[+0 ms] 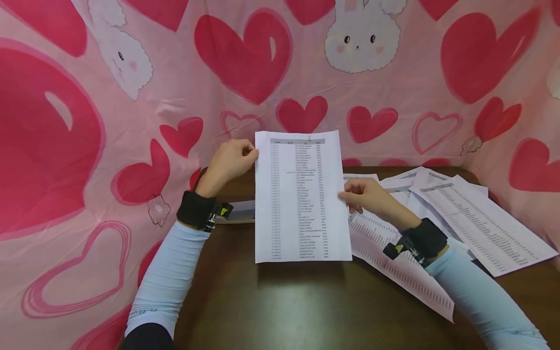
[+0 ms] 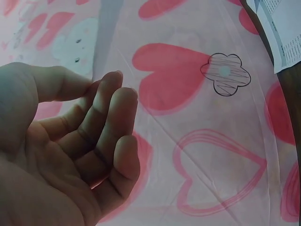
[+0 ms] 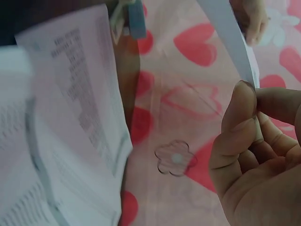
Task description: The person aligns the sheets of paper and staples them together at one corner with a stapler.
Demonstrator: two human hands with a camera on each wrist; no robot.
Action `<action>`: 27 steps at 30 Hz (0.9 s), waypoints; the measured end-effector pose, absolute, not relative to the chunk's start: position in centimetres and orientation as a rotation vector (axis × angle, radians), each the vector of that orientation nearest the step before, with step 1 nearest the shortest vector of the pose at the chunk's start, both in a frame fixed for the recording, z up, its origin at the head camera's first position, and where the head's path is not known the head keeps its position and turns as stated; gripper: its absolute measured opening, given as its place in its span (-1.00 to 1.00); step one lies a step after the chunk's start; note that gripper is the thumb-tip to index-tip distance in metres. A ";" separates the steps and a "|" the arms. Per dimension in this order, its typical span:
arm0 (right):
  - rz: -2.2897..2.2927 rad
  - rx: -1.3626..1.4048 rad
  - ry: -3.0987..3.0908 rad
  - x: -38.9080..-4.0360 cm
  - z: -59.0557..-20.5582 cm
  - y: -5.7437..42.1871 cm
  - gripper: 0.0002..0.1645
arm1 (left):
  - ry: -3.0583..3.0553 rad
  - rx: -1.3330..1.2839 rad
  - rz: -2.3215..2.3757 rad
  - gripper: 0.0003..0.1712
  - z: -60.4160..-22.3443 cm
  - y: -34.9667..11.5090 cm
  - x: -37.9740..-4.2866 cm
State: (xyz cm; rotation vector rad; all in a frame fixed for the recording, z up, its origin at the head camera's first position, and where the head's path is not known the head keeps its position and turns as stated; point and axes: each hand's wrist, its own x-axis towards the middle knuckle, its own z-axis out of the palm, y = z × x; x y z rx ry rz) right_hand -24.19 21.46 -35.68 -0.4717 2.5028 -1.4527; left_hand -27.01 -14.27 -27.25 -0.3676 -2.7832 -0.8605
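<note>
A printed sheet of paper [image 1: 302,199] is held upright above the table in the head view, its table of text facing me. My left hand [image 1: 232,160] pinches its upper left edge. At the right edge, about halfway down, my right hand [image 1: 365,194] grips it between thumb and fingers. The right wrist view shows the sheet [image 3: 230,37] nearly edge-on, running up from the right hand's [image 3: 263,146] pinch. Thumb and index finger meet on the left hand [image 2: 80,136] in its wrist view, where the sheet itself is hard to make out.
Several printed sheets [image 1: 477,223] lie spread and overlapping on the right of the dark brown table [image 1: 280,311]. A flat greyish object [image 1: 240,211] sits behind the held sheet, partly hidden. A pink cloth [image 1: 306,82] with hearts and rabbits hangs behind and at the sides.
</note>
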 end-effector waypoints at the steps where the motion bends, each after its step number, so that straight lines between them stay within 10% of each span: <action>1: -1.449 -0.479 2.487 -23.8 -35.8 21.5 -0.65 | -2.791 -0.376 -0.849 -0.71 -27.2 -14.3 -26.8; 27: -1.613 -0.448 2.131 -18.7 -39.0 22.3 -0.73 | -2.933 -0.554 -0.842 -0.76 -30.5 -15.7 -23.8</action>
